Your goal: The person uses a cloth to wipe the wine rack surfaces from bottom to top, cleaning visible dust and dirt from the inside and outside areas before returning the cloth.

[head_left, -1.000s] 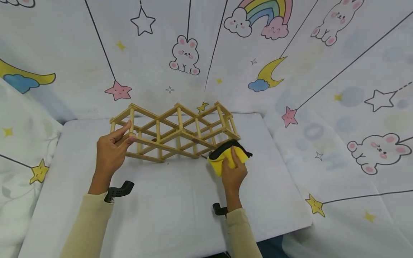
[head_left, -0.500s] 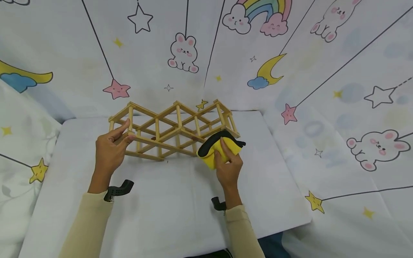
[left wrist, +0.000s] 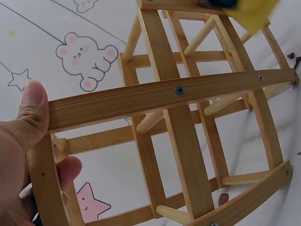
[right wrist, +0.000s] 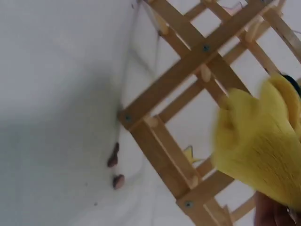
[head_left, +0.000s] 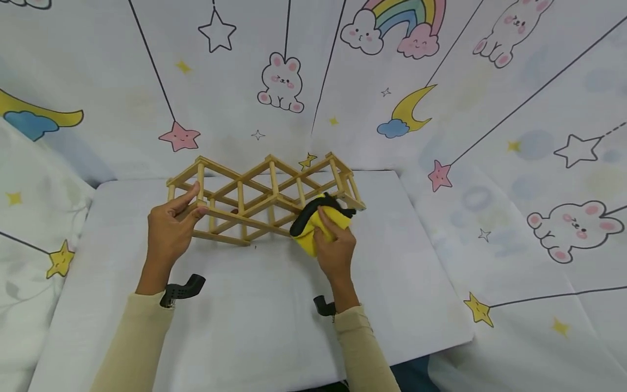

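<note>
A folding lattice rack [head_left: 275, 197] of pale wooden slats and round dowels stands stretched out across the table. My left hand [head_left: 168, 231] grips its left end; in the left wrist view the thumb [left wrist: 34, 106] presses a slat's end and a fingertip shows behind the frame. With my right hand [head_left: 337, 247] I pinch a yellow and black cloth [head_left: 306, 241], bunched against the front slats right of the middle. Seen from the right wrist, the blurred yellow cloth [right wrist: 258, 146] overlaps the slats and hides most of that hand.
White table [head_left: 254, 316] under the rack, backed by a white curtain [head_left: 235, 81] printed with bunnies and stars. Small dark brown bits [right wrist: 118, 181] lie on the table near the rack's lower corner. Another reddish-brown bit [left wrist: 223, 198] shows through the lattice.
My right hand has slid the cloth left and slightly up along the rack's front, from near its right end toward the middle. The left hand keeps its grip and the rack stays put.
</note>
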A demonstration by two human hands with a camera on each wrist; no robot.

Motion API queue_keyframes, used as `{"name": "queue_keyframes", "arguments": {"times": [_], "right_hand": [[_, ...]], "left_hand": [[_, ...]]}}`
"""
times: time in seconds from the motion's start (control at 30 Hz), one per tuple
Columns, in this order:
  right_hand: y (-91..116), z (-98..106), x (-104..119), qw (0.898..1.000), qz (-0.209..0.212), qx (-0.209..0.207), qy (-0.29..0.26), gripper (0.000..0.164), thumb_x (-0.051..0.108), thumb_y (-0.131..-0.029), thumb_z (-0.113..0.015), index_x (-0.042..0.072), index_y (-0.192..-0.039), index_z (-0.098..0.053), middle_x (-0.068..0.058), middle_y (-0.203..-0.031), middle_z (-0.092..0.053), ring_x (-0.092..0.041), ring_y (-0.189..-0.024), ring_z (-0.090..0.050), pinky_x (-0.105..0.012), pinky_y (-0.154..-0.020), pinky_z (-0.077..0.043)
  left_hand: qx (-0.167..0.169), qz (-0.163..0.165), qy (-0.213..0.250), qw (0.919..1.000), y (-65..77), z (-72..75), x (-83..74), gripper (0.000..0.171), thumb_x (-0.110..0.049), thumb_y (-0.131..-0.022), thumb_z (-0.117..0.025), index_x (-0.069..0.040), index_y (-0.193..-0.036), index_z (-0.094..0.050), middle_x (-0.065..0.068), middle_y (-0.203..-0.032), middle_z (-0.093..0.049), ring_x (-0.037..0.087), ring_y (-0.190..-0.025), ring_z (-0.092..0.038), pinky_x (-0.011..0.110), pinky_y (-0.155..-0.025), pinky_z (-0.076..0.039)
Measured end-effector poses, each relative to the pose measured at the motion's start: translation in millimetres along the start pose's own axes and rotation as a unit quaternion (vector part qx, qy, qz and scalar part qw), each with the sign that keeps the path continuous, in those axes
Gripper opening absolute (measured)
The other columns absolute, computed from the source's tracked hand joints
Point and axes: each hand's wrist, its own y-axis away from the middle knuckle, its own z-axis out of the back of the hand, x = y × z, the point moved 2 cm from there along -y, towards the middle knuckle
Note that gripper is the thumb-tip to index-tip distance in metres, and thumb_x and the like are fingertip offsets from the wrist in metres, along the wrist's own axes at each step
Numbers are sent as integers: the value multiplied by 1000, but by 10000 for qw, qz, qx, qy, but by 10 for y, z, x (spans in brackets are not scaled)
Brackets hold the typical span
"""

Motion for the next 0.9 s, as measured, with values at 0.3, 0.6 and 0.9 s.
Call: {"name": "queue_keyframes", "arguments": {"times": [0.3,0.6,0.9], "right_hand": [[130,-126,117,9989,460,-27,-71,49,-6,-89,-71,16,-132,-76,-10,-131,-75,-24,-107,-71,-31,-88,-62],[245,-293,192,9940,531,936,195,47,-5,-87,-72,19,-126,-80,-5,-128,-76,-13,-94,-69,-25,-79,-60],[159,-524,315,9906,570,786,959,40,6,-91,-75,23,-127,-79,-7,-118,-80,-7,-90,-67,-18,-76,-56]], "left_hand": [[2,-141,26,9999,-26,-23,3,53,-21,-99,-77,-24,-149,-61,-1,-156,-56,15,-136,-63,7,-94,-51],[-48,-131,-28,9999,-29,-4,2,53,-21,-98,-77,-24,-148,-61,-1,-156,-57,21,-136,-63,8,-94,-51],[-52,27,-173,9998,-1,-5,24,53,-26,-98,-77,-26,-148,-60,-4,-156,-57,22,-137,-63,7,-94,-50]]}}
